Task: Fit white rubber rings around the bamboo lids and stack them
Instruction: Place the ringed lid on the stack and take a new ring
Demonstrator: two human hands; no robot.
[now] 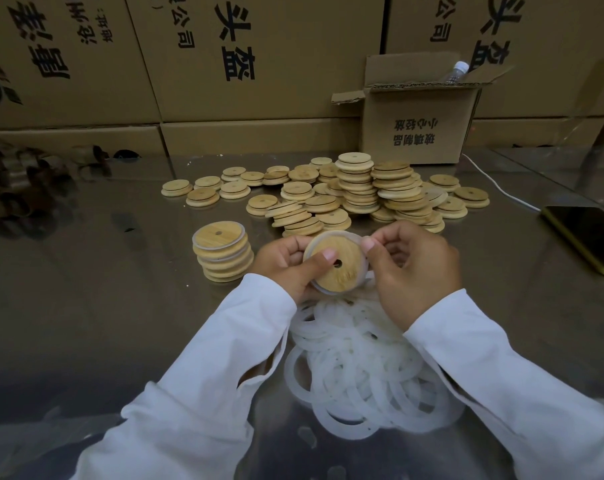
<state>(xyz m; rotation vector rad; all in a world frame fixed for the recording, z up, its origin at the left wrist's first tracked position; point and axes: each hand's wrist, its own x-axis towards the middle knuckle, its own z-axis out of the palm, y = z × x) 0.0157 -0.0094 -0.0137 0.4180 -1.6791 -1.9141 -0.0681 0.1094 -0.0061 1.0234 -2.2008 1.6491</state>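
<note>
step: putting a white ring [363,263] on one bamboo lid [337,271], middle of the frame.
left grip [286,263]: holds the bamboo lid, thumb on top.
right grip [414,268]: pinches the white ring at the lid's upper right edge.
next: likely stretch the ring all round, then set the lid on the done stack [222,256] at left.
around: ring pile [362,368] below the hands, bare lids [362,192] above, phone [588,237] at right.
in the way: nothing, i think.

A phone [591,237] on the steel table [103,271], an open carton [418,126] behind.
</note>
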